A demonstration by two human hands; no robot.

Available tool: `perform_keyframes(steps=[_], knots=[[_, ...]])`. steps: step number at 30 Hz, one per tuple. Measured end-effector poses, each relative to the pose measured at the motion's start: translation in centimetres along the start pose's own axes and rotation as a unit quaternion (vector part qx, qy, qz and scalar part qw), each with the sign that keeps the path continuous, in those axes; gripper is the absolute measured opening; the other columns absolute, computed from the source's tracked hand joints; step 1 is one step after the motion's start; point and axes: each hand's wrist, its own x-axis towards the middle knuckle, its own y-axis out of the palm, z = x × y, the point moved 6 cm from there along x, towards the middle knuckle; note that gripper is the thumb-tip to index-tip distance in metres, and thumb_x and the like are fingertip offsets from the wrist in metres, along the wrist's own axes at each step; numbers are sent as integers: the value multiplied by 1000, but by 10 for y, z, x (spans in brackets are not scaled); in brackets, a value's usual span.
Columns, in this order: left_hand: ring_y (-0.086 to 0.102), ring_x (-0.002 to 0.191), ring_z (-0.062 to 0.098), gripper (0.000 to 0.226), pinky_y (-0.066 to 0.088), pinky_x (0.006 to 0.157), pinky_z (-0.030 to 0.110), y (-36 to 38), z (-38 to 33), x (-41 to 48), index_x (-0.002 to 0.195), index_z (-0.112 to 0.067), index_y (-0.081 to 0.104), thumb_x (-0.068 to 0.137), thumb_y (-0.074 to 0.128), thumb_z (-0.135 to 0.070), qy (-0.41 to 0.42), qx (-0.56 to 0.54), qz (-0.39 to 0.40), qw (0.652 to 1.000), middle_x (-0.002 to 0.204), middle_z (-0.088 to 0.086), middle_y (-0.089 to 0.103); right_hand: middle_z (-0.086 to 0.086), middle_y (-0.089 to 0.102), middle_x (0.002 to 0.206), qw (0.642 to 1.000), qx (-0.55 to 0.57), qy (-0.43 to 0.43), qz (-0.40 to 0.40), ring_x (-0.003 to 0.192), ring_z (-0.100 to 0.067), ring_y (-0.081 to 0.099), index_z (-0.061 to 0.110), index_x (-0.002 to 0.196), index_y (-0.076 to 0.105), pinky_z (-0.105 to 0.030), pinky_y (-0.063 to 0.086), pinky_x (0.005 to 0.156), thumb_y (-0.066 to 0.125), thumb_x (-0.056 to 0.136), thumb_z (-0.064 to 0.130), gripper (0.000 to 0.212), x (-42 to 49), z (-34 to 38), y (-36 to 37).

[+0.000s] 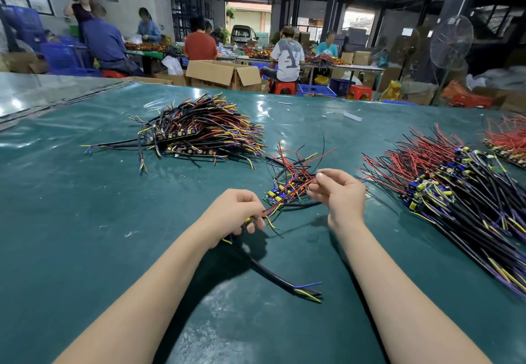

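One wide-angle camera rides on the person's head at the near edge of the green table (85, 221), facing forward and down across it. It sits close above the table's near half, the left hand (237, 212) and right hand (340, 194) mid-view, with the workshop beyond the table's far edge.

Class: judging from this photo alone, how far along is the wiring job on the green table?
Done, probably: the stacked pile at left, boards lined up. In hand: the left hand grips a black cable while the right hand pinches red wires from the small bundle between them. Left, likely: the big loose pile at right. Which pile is finished is a guess.
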Motion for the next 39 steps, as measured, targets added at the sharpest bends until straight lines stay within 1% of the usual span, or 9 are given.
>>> perform_keyframes(steps=[5,8,10,14,18,20,29,35,39], knots=[[40,32,3,34,23,33,11,-5,0,0,52,-19,48,81,66,-25,40,96,-87,991,41,-6,57,1,57,40,998,39,32,34,35,-8,56,3,67,54,-18,49,40,47,87,-10,25,-2,-1,7],[47,45,12,38,31,42,20,-27,-5,-4,47,-18,45,79,64,-22,70,242,-226,941,42,-5,51,1,56,38,993,113,32,-20,32,-6,53,4,65,52,-16,46,37,47,87,-8,25,3,7,-2],[47,50,18,39,32,50,24,-46,-6,-5,46,-18,44,81,62,-21,74,242,-283,925,43,-6,51,3,55,37,991,126,12,-47,32,-4,51,5,66,51,-15,45,37,47,88,-6,25,10,15,-16],[39,35,3,30,34,43,15,-33,-9,2,58,-17,56,87,62,-16,117,49,-167,978,39,-8,54,1,56,41,998,29,53,6,32,-6,51,4,67,54,-16,46,37,49,88,-5,23,2,3,-9],[42,36,1,21,31,39,9,-7,-9,2,69,-17,63,89,59,-12,121,11,-79,989,42,-8,54,-2,59,54,951,-70,167,250,41,-6,55,6,77,62,-17,46,40,54,87,2,14,-26,-18,38],[42,37,1,25,29,38,10,-3,-6,3,67,-17,62,89,56,-9,102,5,-51,993,44,-8,54,4,61,55,929,-77,169,319,45,-5,54,10,84,64,-17,47,43,54,87,0,14,-37,-24,51],[48,39,4,33,39,42,15,8,-4,3,67,-7,55,88,36,9,70,-35,38,996,48,-3,59,8,63,54,938,-84,111,319,50,-2,57,14,76,64,-14,44,50,55,85,-4,22,-41,-26,60],[48,39,4,34,36,39,15,4,-5,5,60,-10,58,84,41,7,86,6,-31,996,48,-5,61,6,59,49,950,-76,66,294,45,-5,54,11,67,65,-15,48,52,54,83,-11,30,-43,-23,62],[56,48,5,24,40,41,15,6,-2,7,73,-10,59,90,47,1,76,-53,-40,995,54,-5,63,6,63,51,965,-46,72,248,49,-5,60,8,69,62,-18,52,51,54,84,-10,24,-41,-23,60]])
